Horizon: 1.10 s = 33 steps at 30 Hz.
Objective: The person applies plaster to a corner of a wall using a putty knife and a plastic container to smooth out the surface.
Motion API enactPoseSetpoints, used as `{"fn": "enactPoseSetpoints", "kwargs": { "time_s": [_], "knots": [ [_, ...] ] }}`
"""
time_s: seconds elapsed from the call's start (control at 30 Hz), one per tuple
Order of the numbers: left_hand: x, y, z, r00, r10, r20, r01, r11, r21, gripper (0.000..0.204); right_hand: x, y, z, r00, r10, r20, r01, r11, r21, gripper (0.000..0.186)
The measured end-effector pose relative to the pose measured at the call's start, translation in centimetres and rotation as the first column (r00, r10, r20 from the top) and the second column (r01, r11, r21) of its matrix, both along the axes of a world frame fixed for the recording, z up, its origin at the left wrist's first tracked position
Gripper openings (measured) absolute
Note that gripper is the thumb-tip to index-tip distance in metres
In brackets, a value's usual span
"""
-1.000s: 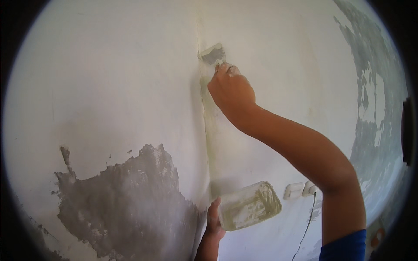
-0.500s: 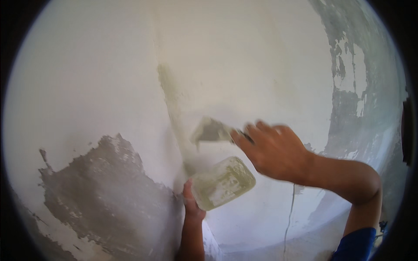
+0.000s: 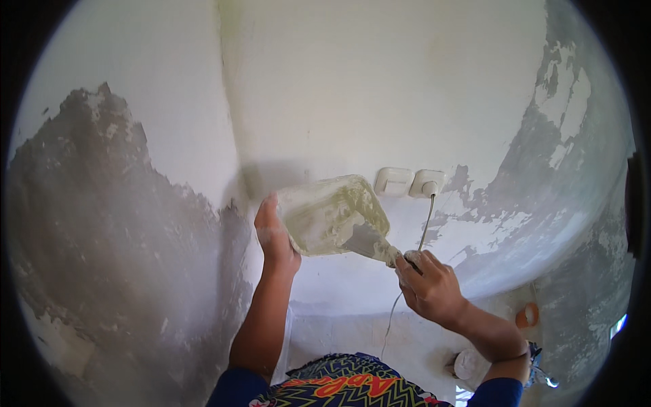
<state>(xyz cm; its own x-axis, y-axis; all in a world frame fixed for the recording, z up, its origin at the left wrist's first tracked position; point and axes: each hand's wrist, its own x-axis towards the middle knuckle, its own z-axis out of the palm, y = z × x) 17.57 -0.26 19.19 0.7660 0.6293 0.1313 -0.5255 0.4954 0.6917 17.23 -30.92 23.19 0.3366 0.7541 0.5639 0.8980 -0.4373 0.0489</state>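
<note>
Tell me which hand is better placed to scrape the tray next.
Likely the right hand: it grips the putty knife, whose blade is over the tray; the left hand supports the tray.

We're indoors, in a room under repair: rough grey patches (image 3: 135,237) break the white walls (image 3: 380,81) either side of their corner (image 3: 228,102), wall switch (image 3: 393,182) and socket (image 3: 424,178) fitted!

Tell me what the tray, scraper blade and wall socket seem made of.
Tray: probably plastic, dull under smears, with rounded corners. Scraper blade: likely dull metal, thin, flat and grey. Wall socket: probably smooth plastic, off-white with rounded corners.
</note>
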Motion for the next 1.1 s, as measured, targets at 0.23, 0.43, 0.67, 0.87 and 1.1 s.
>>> {"fn": "enactPoseSetpoints", "kwargs": {
  "time_s": [0.23, 0.43, 0.67, 0.87, 1.1],
  "knots": [
    [-0.1, 0.0, -0.8, 0.989, 0.093, -0.112, -0.098, 0.994, -0.040, 0.041, -2.4, -1.9, -1.6, 0.997, -0.070, -0.045, 0.071, 0.997, 0.034, 0.041],
    [-1.2, 1.4, -1.6, 0.983, 0.174, -0.061, -0.175, 0.984, -0.009, 0.038, -1.6, -3.1, -3.4, 0.955, 0.048, -0.294, 0.029, 0.967, 0.254, 0.037],
    [-1.7, -0.5, -5.4, 0.990, 0.135, -0.041, -0.135, 0.991, 0.017, 0.032, -3.2, -0.1, -9.0, 0.016, 0.763, -0.646, 0.439, 0.575, 0.690, 0.031],
    [-3.0, -1.4, -6.8, 0.993, 0.086, -0.083, -0.089, 0.996, -0.032, 0.035, -2.3, 6.7, -13.6, -0.293, 0.871, -0.395, 0.523, 0.492, 0.696, 0.024],
    [-2.8, -0.8, -5.7, 0.991, -0.012, -0.136, -0.012, 0.985, -0.173, 0.051, -2.6, 6.0, -18.4, -0.319, 0.847, -0.425, 0.501, 0.531, 0.683, 0.018]
  ]
}}
